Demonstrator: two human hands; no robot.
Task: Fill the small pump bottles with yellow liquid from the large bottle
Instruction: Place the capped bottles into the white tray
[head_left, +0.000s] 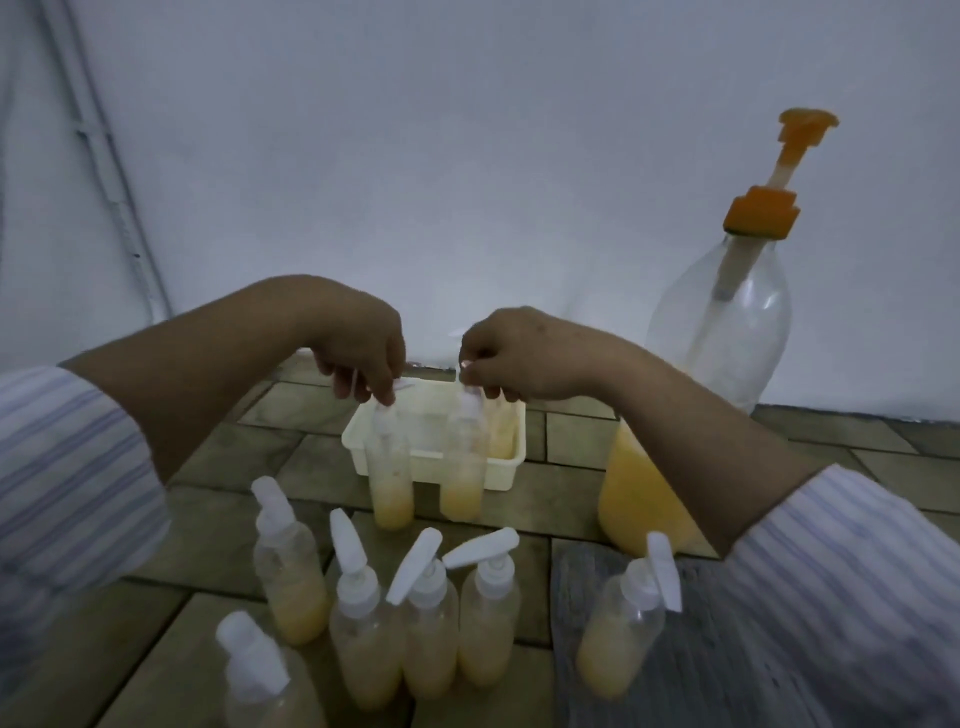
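Pinching white plastic pumps (387, 402), hands (363, 345) lift clear cylindrical bottles (390, 480).

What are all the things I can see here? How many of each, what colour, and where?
small pump bottles near the camera: six, clear with white pumps, partly filled with yellow liquid, standing in a cluster in front.
small bottles being held: two, clear with yellow liquid at the bottom, in front of the tray.
tray: one, cream, in the middle behind the held bottles; something yellowish stands in it.
large bottle: one, clear with an orange pump, at the right by the wall, yellow liquid low down.
table: one, brownish tiles, underneath everything.
wall: one, pale grey-white, behind.
sleeves: two, white with pale stripes.
left hand: one, gripping the left bottle's top.
right hand: one, gripping the right bottle's top.
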